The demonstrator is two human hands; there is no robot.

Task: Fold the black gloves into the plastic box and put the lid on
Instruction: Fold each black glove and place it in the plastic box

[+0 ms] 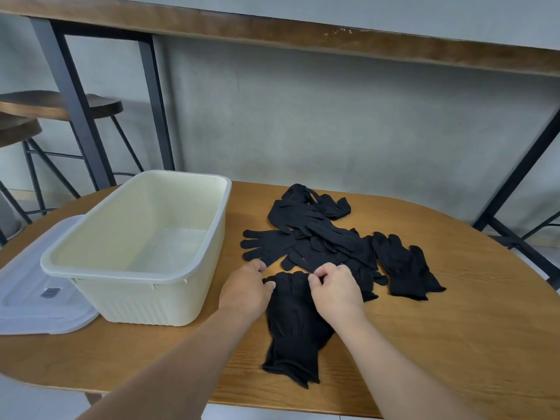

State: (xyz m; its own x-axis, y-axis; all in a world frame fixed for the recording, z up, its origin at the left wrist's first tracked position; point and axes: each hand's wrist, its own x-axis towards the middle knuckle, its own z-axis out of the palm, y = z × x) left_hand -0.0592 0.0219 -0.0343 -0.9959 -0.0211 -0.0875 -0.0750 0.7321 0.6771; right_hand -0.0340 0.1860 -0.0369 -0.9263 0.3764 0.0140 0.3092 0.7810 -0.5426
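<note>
We have one black glove (295, 325) laid out flat on the bench (439, 344) in front of us, cuff toward us and fingertips away, and both our hands are at its finger end. Our left hand (247, 291) is pinched on the glove's left edge, thumb touching the cloth, while our right hand (336, 287) is closed on the fingertips at the right. It looks like thin knitted fabric: soft, very light, with no stiffness of its own, so we judge it will sag and crumple unless held at two points. The fingertips and the cuff seem the best places to grip for a fold, bringing one over to meet the other. The cloth is matte black, slightly wrinkled near the cuff, and its fingers are hard to tell apart against each other. Just beyond our hands lies the loose pile of gloves (327, 237), overlapping and tangled, some with fingers spread. The cream plastic box (209, 237) stands open and empty to the left, near the glove, and the translucent lid (33, 298) lies flat at its far left side, partly under it.
</note>
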